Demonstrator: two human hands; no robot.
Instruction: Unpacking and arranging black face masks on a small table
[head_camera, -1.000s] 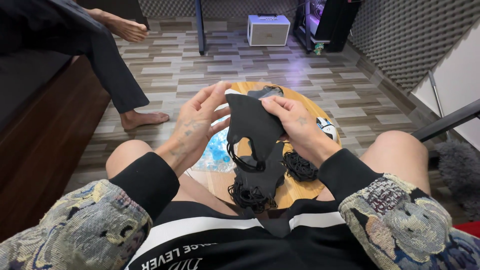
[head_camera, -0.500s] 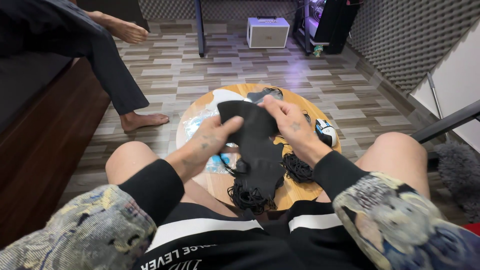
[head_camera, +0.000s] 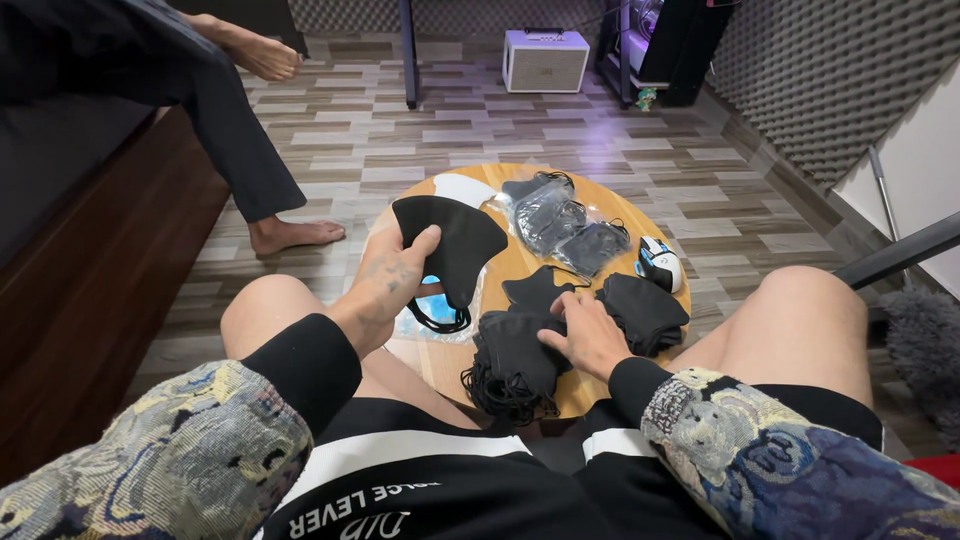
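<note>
Currently a black face mask (head_camera: 450, 245) is held up by the left hand (head_camera: 385, 280), fingers pinched on its left edge with the thumb on the front, over the left part of the round wooden table (head_camera: 620, 215); its ear loops (head_camera: 435, 318) are seen hanging below. Under it a clear plastic sleeve (head_camera: 440, 300) with a blue patch is glimpsed, though what it contains cannot be told. The right hand (head_camera: 585, 335) is laid flat, fingers loosely spread, on a pile of black masks (head_camera: 515, 365) at the table's near edge, nothing gripped. A second dark stack (head_camera: 645, 310) is placed just right of that hand. Bagged masks (head_camera: 560, 220) are set at the far side, and a white piece (head_camera: 462, 188) lies beside them. A white computer mouse (head_camera: 660, 265) is seen near the right rim. Another person's bare foot (head_camera: 295, 235) is planted on the floor to the left, well apart from the table. A white speaker box (head_camera: 545, 60) is seen far behind.
</note>
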